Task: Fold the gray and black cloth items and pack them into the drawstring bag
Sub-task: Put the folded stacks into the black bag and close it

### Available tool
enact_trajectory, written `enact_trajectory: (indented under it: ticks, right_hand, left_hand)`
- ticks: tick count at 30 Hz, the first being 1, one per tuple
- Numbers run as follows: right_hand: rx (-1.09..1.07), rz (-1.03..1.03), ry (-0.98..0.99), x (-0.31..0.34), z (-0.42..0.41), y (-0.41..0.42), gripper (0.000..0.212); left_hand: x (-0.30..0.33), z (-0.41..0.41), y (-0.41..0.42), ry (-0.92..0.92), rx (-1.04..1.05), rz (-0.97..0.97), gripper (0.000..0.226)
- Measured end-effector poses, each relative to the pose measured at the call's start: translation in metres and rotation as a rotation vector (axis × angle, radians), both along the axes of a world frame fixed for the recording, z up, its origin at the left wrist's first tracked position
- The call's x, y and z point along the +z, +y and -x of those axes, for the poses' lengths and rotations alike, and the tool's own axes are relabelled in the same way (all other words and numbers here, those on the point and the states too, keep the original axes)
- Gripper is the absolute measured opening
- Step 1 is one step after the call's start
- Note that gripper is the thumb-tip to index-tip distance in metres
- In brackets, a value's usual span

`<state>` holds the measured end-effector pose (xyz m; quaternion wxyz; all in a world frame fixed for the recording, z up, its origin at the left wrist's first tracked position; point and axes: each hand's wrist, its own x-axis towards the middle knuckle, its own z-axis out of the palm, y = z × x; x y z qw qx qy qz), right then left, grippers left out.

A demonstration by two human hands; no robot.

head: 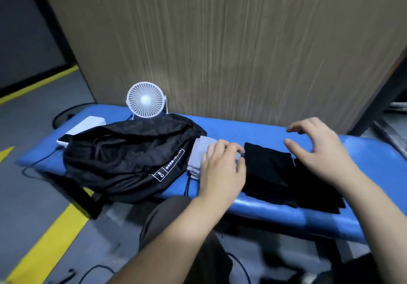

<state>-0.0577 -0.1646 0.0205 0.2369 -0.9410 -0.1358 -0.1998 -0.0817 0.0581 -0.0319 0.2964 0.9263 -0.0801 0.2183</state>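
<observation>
A black drawstring bag (130, 158) lies on the left part of the blue padded bench (374, 158), its mouth facing right. A folded gray cloth (199, 154) sticks out of that mouth. My left hand (222, 169) lies on the gray cloth with its fingers curled over the cloth's right edge. To the right of it a folded black cloth (271, 171) lies flat on the bench. My right hand (319, 149) hovers just above the black cloth's far right part, fingers spread and loosely bent, holding nothing.
A small white fan (145, 100) stands at the back of the bench by the wooden wall. A white flat device (84, 126) lies behind the bag. Black cables trail on the gray floor with yellow stripes (44, 253). My knee (167, 215) is under the bench's front edge.
</observation>
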Motion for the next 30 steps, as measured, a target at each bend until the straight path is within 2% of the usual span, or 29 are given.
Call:
enact_trajectory:
  ticks: [5, 9, 12, 17, 22, 25, 30]
  right_hand:
    - [0.267, 0.198, 0.200, -0.001, -0.028, 0.079, 0.025]
    - [0.325, 0.361, 0.455, -0.012, -0.055, 0.131, 0.022]
    - [0.341, 0.393, 0.665, -0.012, -0.072, 0.153, 0.027]
    - [0.333, 0.481, 0.752, -0.014, -0.084, 0.173, 0.038]
    - [0.273, 0.494, 0.780, -0.018, -0.065, 0.185, 0.042]
    - [0.226, 0.421, 0.722, -0.033, -0.046, 0.187, 0.042]
    - [0.163, -0.093, 0.594, -0.052, -0.004, 0.187, 0.040]
  left_hand:
    - [-0.007, 0.006, 0.045, 0.110, 0.141, -0.108, 0.014]
    - [-0.013, 0.013, 0.068, 0.184, 0.089, -0.123, 0.022]
    - [-0.014, 0.020, 0.079, 0.222, 0.070, -0.117, 0.030]
    - [-0.013, 0.028, 0.094, 0.536, 0.063, -0.038, 0.036]
    - [-0.013, 0.028, 0.106, 0.677, 0.024, 0.267, 0.029]
    - [-0.014, 0.031, 0.108, 0.687, 0.032, 0.406, 0.034]
    - [-0.024, 0.036, 0.108, 0.631, 0.071, 0.629, 0.031]
